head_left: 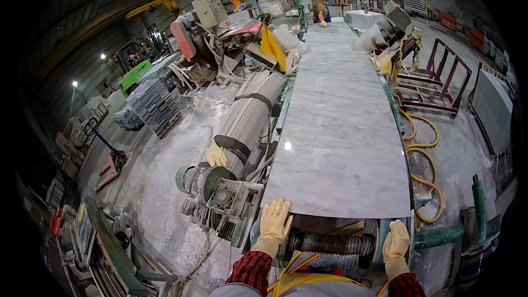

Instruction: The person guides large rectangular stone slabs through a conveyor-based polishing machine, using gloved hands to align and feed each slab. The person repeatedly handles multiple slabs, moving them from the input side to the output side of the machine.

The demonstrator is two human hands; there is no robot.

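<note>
A long, polished grey-white marble slab (341, 148) stretches away from me over a machine bed. My left hand (275, 221), in a cream rubber glove, rests at the slab's near left corner with its fingers stretched out. By the near right corner is my right hand (396, 242), gloved alike, its fingers extended forward and touching the edge area. Neither hand has anything in its grip. Between them, below the slab's front edge, runs a dark ribbed roller (333, 243).
Left of the bed are a dusty motor (203, 182), a loose cream glove (216, 155) and a strapped bundle of strips (245, 113). A yellow hose (432, 173) coils on the right near a dark red metal rack (434, 85). A co-worker (319, 8) stands at the slab's far end.
</note>
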